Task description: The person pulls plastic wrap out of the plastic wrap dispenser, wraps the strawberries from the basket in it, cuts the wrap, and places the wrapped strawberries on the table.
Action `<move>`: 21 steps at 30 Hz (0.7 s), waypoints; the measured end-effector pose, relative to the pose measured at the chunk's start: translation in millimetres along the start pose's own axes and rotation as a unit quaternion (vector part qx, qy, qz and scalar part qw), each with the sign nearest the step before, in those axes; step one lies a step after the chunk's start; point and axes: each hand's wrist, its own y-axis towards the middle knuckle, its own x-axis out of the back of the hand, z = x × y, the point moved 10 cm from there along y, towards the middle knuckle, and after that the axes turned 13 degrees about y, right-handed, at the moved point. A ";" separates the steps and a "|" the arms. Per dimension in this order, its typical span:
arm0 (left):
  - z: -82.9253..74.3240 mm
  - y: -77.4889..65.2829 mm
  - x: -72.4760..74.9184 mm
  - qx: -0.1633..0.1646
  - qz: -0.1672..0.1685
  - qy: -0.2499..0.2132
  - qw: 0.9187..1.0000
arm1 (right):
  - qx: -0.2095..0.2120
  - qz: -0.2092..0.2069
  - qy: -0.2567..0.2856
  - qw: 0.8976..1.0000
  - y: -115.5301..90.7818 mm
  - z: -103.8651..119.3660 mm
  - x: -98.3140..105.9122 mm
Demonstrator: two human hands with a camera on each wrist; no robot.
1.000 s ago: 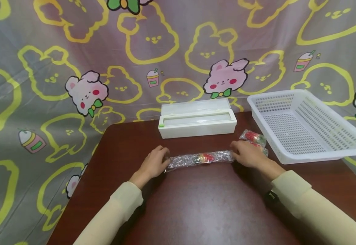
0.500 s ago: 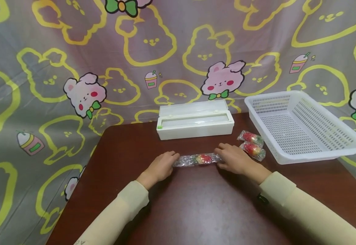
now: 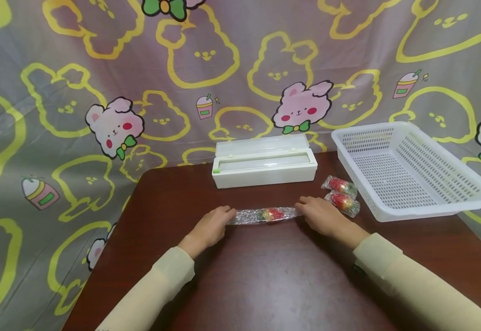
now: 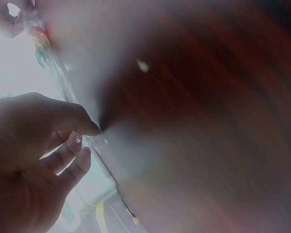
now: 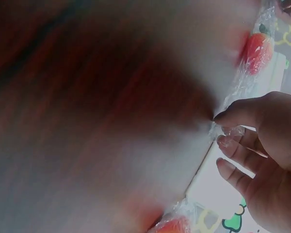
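Note:
A red-and-yellow strawberry-like fruit with a green end lies inside a twisted strip of clear plastic wrap, stretched level between both hands. My left hand pinches the strip's left end between thumb and fingers. At the right end, my right hand pinches the wrap in the same way. In the right wrist view, thumb and forefinger meet on the crumpled film while the other fingers curl loosely. In the left wrist view, the thumb presses on the film end and partly hides it.
Two wrapped fruits lie beyond the right hand, beside a white perforated basket. A white cling-film dispenser with its lid raised stands at the back of the dark red table. A patterned curtain hangs behind.
The hands came closer together, shortening the strip of wrap, then moved slightly apart. My right hand shifted left, uncovering the two wrapped fruits by the basket.

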 end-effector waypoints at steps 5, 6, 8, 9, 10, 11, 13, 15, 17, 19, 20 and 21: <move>13.6 -10.9 5.8 0.020 0.009 0.007 1.000 | -0.009 0.025 0.023 0.999 -5.7 -1.8 8.9; 15.7 -12.7 8.0 0.023 0.011 0.009 1.000 | -0.011 0.033 0.030 0.999 -6.7 -1.6 11.7; 17.2 -14.0 13.3 0.027 0.017 0.000 0.999 | -0.017 0.050 0.047 0.997 -8.7 -1.2 17.9; 16.2 -13.0 15.8 0.026 0.022 -0.012 0.999 | -0.018 0.057 0.060 0.996 -8.5 0.0 20.9; 14.4 -11.4 18.1 0.027 0.029 -0.031 0.999 | -0.020 0.065 0.076 0.995 -7.2 1.4 23.1; 11.0 -8.5 20.3 0.024 0.034 -0.053 0.998 | -0.021 0.071 0.095 0.993 -4.8 3.3 24.4; 1.3 0.7 23.1 0.013 0.042 -0.097 0.994 | -0.015 0.081 0.133 0.988 1.8 9.4 24.8; -9.7 13.0 21.7 0.001 0.051 -0.125 0.991 | -0.006 0.090 0.172 0.981 9.7 15.3 20.3; -18.7 24.8 15.6 -0.011 0.060 -0.138 0.988 | -0.002 0.099 0.198 0.975 15.4 17.4 11.7; -24.0 32.2 5.4 -0.017 0.080 -0.145 0.986 | -0.005 0.109 0.214 0.971 17.4 15.7 1.0; -24.7 34.2 -0.9 -0.018 0.090 -0.146 0.985 | -0.013 0.116 0.221 0.968 17.4 12.8 -4.8; -24.9 34.7 -5.8 -0.019 0.097 -0.148 0.984 | -0.020 0.122 0.225 0.967 16.6 10.0 -9.6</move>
